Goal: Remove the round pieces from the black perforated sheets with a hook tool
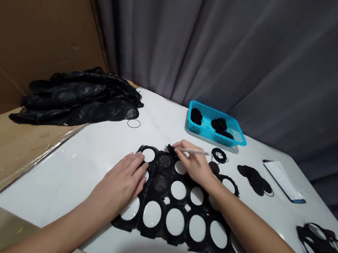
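Note:
A black sheet with rows of round holes (187, 219) lies flat on the white table; two of its circles near the top are still filled with dark material. My left hand (124, 174) rests palm down on the sheet's upper left part, fingers stretched out. At the sheet's top edge, my right hand (191, 159) is closed around a thin light-coloured tool (195, 151), which points to the right. A small black scrap (170, 148) is at its fingertips; whether they pinch it is unclear.
Black sheets (81, 97) are piled at the back left. A blue basket (238, 138) holds black bundles. Rings (219, 156), black discs (254, 179) and a paper pad (284, 181) lie to the right. Black cut pieces (325, 251) are at the right edge, a grey curtain (226, 44) behind.

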A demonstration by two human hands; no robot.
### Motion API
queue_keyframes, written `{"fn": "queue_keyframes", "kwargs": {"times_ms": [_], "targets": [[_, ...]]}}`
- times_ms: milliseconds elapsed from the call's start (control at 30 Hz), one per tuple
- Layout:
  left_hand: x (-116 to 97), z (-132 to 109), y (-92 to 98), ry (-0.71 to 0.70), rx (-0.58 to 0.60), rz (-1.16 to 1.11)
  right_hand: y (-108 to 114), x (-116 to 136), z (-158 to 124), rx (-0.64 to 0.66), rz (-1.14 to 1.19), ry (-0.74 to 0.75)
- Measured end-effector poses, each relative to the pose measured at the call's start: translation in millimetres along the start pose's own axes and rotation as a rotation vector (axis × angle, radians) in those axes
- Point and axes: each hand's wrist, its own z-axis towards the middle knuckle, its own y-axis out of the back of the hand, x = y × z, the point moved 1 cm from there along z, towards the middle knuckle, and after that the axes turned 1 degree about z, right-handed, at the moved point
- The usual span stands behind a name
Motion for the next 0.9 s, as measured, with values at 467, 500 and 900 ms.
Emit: {"fn": "queue_keyframes", "kwargs": {"times_ms": [467,500,900], "targets": [[-8,-11,-20.2,-0.149,0.178,-0.15,-15,2,-17,0.252,0.23,-0.057],[-8,-12,-20.1,-0.148,0.183,-0.148,-15,2,-17,0.256,0.235,-0.06],[-7,-12,-20.0,-0.152,0.195,-0.158,-16,4,-18,0.247,0.226,-0.074]]}}
